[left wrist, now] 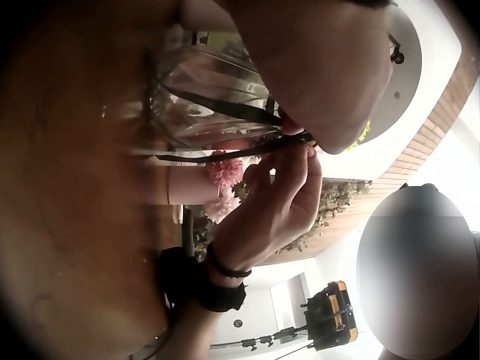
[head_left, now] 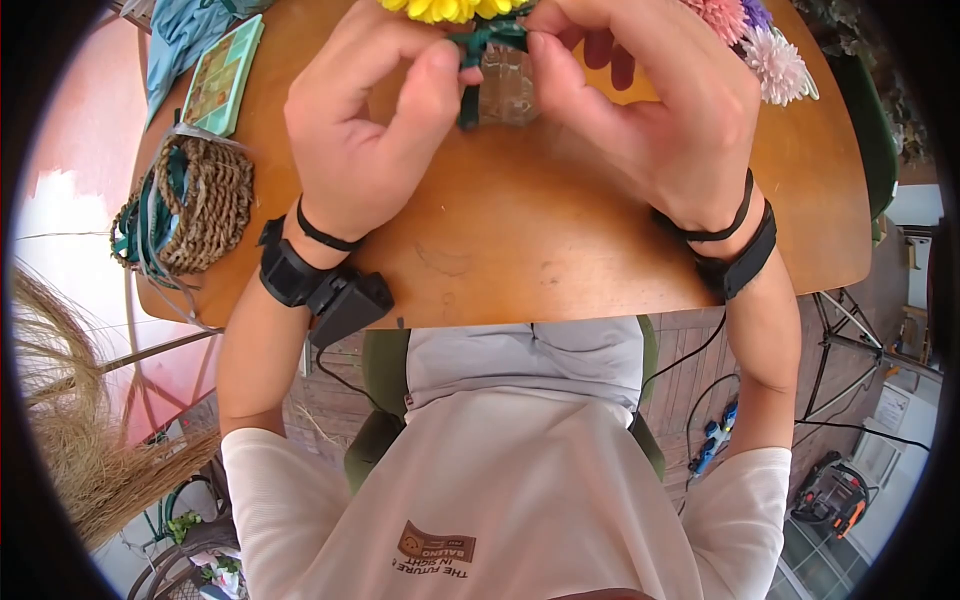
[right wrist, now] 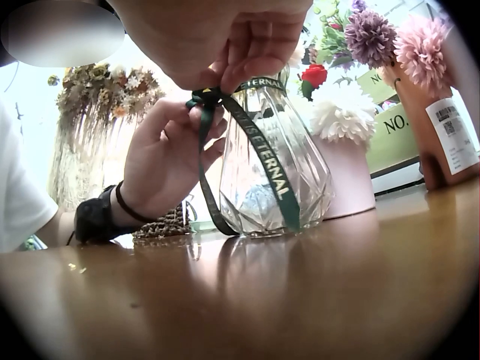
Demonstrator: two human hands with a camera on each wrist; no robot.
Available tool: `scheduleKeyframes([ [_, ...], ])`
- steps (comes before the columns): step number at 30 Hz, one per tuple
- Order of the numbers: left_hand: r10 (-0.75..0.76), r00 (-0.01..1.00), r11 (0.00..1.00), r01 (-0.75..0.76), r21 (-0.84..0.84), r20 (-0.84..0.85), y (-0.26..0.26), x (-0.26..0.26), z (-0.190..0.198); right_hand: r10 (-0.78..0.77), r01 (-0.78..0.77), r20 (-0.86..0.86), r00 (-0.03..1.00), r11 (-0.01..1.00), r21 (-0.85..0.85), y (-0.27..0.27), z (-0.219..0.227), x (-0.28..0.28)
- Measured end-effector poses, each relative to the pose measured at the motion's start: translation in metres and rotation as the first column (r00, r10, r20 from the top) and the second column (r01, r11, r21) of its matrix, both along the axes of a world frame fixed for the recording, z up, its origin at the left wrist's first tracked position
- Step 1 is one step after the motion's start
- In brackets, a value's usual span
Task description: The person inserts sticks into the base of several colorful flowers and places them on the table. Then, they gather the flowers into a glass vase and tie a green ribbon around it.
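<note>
A clear faceted glass vase [right wrist: 311, 180] stands on the table with a dark green ribbon [right wrist: 259, 142] round its neck. Gold lettering runs along the ribbon, and its two tails hang down the front of the glass. At the knot, my left hand [head_left: 365, 125] pinches the ribbon between thumb and fingers. From the other side, my right hand [head_left: 665, 110] pinches a loop of it close by. A yellow flower [head_left: 445, 8] shows just above the ribbon in the head view. Both hands are raised above the tabletop at the vase's neck.
Left on the wooden table [head_left: 480, 240] are a woven basket [head_left: 215, 205] with green ribbon in it and a light green compartment box [head_left: 225, 75]. Pink and white flowers [head_left: 775, 65] stand at the right. Behind the vase is a pale pink pot [right wrist: 349, 176].
</note>
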State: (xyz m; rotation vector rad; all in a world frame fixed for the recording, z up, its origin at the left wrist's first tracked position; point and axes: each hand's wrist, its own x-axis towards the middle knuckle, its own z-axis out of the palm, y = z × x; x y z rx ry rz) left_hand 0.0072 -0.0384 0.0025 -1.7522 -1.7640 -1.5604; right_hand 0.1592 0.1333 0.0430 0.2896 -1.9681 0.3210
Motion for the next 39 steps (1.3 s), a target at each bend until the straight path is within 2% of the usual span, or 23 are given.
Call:
scheduleKeyframes([
  [3,0.084,0.971,0.996,-0.074,-0.053,0.224,-0.001,0.0,-0.006,0.023,-0.025,-0.028,0.999,0.999,-0.044,0.0,0.0,-0.001],
  [6,0.056,0.966,0.997,-0.069,0.04,0.253,0.007,0.0,-0.008,-0.011,0.011,-0.018,1.0,1.0,0.023,0.001,0.003,0.001],
  [9,0.036,0.96,0.998,-0.05,0.043,0.277,0.01,0.002,-0.006,-0.098,0.097,0.071,0.993,0.995,0.018,-0.004,0.009,0.007],
  [12,0.051,0.97,0.995,-0.07,0.074,0.236,0.013,0.001,-0.005,-0.1,0.102,0.077,0.992,0.994,-0.029,-0.003,0.009,0.009],
  [15,0.065,0.971,0.997,-0.075,0.034,0.232,0.01,-0.001,-0.005,-0.107,0.116,0.087,0.99,0.988,-0.106,-0.003,0.005,0.009],
  [18,0.023,0.98,0.998,-0.035,0.058,0.197,0.01,-0.006,-0.006,-0.066,0.091,0.09,0.994,0.948,-0.306,-0.012,-0.003,0.005],
  [20,-0.021,0.971,0.997,0.004,0.075,0.237,0.011,-0.007,-0.008,0.001,0.04,0.112,0.994,0.931,-0.363,-0.012,-0.003,0.005],
  [21,-0.044,0.965,0.996,0.023,0.084,0.257,0.012,-0.007,-0.009,0.043,0.01,0.145,0.988,0.94,-0.341,-0.007,-0.001,0.01],
  [23,0.119,0.974,0.956,-0.165,0.242,0.194,0.039,0.017,-0.009,0.039,0.001,0.184,0.982,0.977,-0.215,-0.004,0.008,0.012],
  [25,0.072,0.971,0.951,-0.135,0.278,0.227,0.042,0.022,-0.006,-0.026,0.036,0.175,0.984,0.998,-0.057,-0.005,0.015,0.013],
  [26,-0.057,0.957,0.97,-0.014,0.241,0.285,0.03,0.016,0.0,-0.047,0.048,0.162,0.986,0.999,-0.006,-0.005,0.015,0.013],
  [28,-0.184,0.936,0.968,0.119,0.222,0.299,0.024,0.01,0.003,-0.045,0.054,0.169,0.985,0.997,-0.049,0.0,0.005,0.01],
  [30,-0.188,0.956,0.961,0.131,0.242,0.227,0.029,0.004,0.002,-0.042,0.083,0.256,0.966,0.985,-0.153,0.0,0.001,0.013],
  [33,-0.196,0.961,0.954,0.141,0.265,0.197,0.034,0.002,0.002,0.002,0.075,0.268,0.963,0.958,-0.276,-0.005,0.003,0.014],
  [39,-0.283,0.912,0.926,0.18,0.331,0.297,0.039,0.004,0.001,0.021,-0.004,0.087,0.996,0.982,-0.187,-0.001,0.001,0.008],
])
